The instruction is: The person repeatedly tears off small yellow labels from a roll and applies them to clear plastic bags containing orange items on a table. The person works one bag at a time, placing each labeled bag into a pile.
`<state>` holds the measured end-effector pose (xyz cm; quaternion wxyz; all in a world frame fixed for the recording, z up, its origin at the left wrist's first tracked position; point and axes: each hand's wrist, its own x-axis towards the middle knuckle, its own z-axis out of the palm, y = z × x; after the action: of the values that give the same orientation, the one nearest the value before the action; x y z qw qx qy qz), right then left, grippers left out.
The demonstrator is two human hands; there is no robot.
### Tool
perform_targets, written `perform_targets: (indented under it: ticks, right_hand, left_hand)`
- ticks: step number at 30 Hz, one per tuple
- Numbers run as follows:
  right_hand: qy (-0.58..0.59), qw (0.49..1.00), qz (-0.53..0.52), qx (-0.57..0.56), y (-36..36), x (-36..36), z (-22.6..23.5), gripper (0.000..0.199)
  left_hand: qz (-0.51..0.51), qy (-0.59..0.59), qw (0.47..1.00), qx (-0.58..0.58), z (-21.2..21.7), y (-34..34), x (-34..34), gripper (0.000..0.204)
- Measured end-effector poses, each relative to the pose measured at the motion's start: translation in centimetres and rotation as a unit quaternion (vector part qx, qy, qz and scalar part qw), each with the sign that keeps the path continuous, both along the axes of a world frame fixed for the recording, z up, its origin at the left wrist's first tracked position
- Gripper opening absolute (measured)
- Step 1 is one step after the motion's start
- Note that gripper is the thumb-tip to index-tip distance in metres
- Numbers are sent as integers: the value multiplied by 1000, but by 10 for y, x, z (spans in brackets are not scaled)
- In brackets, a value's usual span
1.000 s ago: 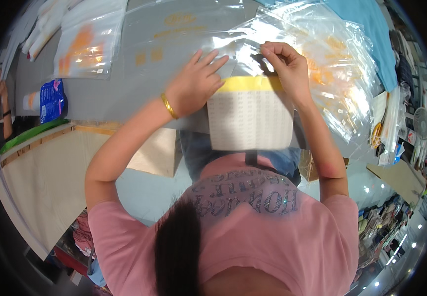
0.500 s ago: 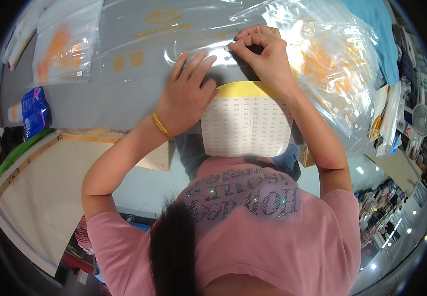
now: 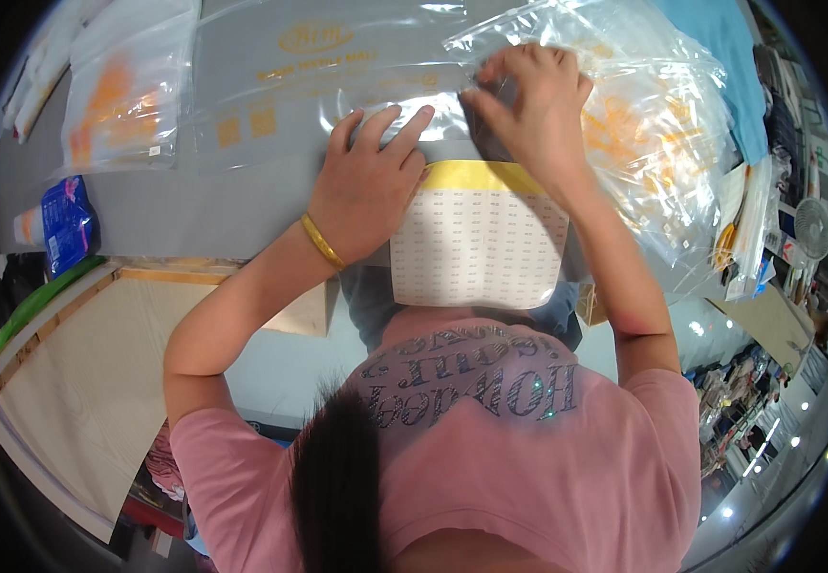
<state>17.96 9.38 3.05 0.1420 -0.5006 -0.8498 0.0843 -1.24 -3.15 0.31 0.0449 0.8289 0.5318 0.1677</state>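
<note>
My left hand (image 3: pixel 364 191) rests with fingers spread and stretched out, its fingertips on the near edge of a flat clear plastic bag (image 3: pixel 270 81) with gold print. The side of that hand lies at the top left corner of a label sheet (image 3: pixel 479 250), white with rows of tiny printed labels and a yellow top strip. Above the bag's right end, my right hand (image 3: pixel 543 119) has its thumb and curved fingers apart. No thing shows between them, though the fingertips are slightly blurred. The sheet hangs over the table edge toward my lap.
A heap of clear bags (image 3: pixel 643 143) with small white labels lies at the right. Another bag stack (image 3: pixel 127 86) with orange print lies at the far left, above a blue packet (image 3: pixel 68 224). Blue cloth (image 3: pixel 720 67) borders the heap. A wooden-edged panel (image 3: pixel 89 372) stands lower left.
My right hand has parted its pinched thumb and finger and shifted right, away from the bag's near edge. My left hand has moved slightly right and down, its fingers still spread.
</note>
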Motion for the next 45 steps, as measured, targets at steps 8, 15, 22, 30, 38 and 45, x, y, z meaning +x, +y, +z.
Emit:
perform_targets:
  ticks: [8,15,22,30,38,45]
  right_hand:
    - [4,983,15,186,82,-78,-51,33]
    - [332,940,47,-61,68,-21,70,19]
    - [359,921,75,-130,142,265,89,22]
    - [182,960,-22,210,109,245,80,69]
    - [410,876,110,-231,31,258,115,32]
    - [600,723,-320,-120,29,556,50,55]
  left_hand:
    - [-38,-115,991,-55,34,-10,-18,14]
    - [112,-292,902,-299,96,-57,-66,26]
    - [147,-354,881,-276,121,-15,-113,33]
    - [47,-457,824,-331,152,71,-48,36]
    - [14,-426,853,-301,148,114,19,48]
    - [229,-274,886,-295,51,105,33,100]
